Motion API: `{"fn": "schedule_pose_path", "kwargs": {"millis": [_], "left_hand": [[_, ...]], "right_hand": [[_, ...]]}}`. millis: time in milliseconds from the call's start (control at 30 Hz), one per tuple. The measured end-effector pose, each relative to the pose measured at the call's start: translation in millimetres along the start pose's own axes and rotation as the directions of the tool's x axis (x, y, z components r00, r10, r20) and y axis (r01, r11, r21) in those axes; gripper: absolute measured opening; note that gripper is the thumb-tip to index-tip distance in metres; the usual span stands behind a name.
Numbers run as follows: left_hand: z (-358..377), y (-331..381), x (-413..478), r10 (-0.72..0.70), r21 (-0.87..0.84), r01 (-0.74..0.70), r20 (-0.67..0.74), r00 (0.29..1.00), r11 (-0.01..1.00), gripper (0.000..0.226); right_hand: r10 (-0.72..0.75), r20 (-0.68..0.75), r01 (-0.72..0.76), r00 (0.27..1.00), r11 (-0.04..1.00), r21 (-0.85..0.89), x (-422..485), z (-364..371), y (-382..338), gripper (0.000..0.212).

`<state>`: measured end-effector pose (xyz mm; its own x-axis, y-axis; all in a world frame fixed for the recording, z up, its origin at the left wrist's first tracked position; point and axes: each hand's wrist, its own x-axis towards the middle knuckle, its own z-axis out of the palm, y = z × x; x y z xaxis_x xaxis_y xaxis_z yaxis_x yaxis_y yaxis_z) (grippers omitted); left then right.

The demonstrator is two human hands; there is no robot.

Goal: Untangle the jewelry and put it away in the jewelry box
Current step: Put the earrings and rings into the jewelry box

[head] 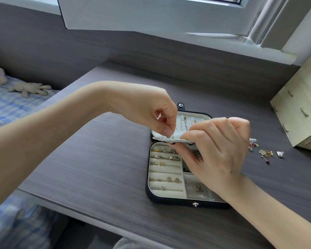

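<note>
A black jewelry box [171, 201] lies open on the dark wooden desk, its cream tray holding several rings and earrings in padded rows. Gold chains hang in the lid [190, 117]. A white flap panel [169, 139] stands between lid and tray. My right hand [217, 150] grips that flap at its edge, fingers curled over it. My left hand [156, 114] reaches in from the left and pinches something small and thin at the flap's top; what it holds is too small to name. Loose jewelry [266, 153] lies on the desk to the right of the box.
A pale wooden drawer unit [302, 108] stands at the desk's right end. A window sill and open window frame run along the back. A bed with a blue checked cover [10, 106] and soft toys lies to the left, below the desk's edge.
</note>
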<state>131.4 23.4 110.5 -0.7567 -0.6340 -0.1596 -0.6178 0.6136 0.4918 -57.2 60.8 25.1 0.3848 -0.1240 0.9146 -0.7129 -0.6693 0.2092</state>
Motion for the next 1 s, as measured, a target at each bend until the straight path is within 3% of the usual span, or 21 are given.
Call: {"fn": "schedule_pose_path", "kwargs": {"millis": [233,300,367,500,567,767,900,1000], "left_hand": [[3,15,2,-0.062,0.193,0.050,0.055,0.997,0.980,0.024],[1,14,-1,-0.066,0.195,0.064,0.007,0.998,0.979,0.019],[0,8,-6,-0.055,0.130,0.073,-0.138,0.989,0.989,0.011],[11,-2,-21,-0.119,-0.250,0.004,-0.451,0.885,0.968,0.022],[20,-5,-23,-0.165,-0.377,-0.045,-0.506,0.847,0.925,0.030],[42,-13,-7,-0.246,-0.426,-0.091,-0.669,0.701,0.900,0.019],[46,-16,3,-0.345,-0.487,-0.065,-0.701,0.624,0.871,0.016],[48,-21,11,-0.388,-0.516,-0.050,-0.700,0.599,0.855,0.020]], "right_hand": [[-0.035,0.022,0.035,0.999,0.999,-0.017,0,-3,-2,0.023],[0.004,0.032,-0.003,0.999,1.000,-0.014,4,-3,-1,0.025],[0.056,0.049,-0.055,0.997,0.998,-0.022,12,0,3,0.029],[0.136,0.120,-0.133,0.983,0.991,-0.032,27,10,10,0.032],[0.167,0.156,-0.164,0.974,0.986,-0.035,31,18,14,0.034],[0.218,0.221,-0.202,0.951,0.975,-0.090,32,23,29,0.047],[0.317,0.194,-0.296,0.928,0.947,-0.127,17,-11,55,0.026],[0.480,0.270,-0.420,0.835,0.872,-0.251,-11,-43,88,0.013]]}}
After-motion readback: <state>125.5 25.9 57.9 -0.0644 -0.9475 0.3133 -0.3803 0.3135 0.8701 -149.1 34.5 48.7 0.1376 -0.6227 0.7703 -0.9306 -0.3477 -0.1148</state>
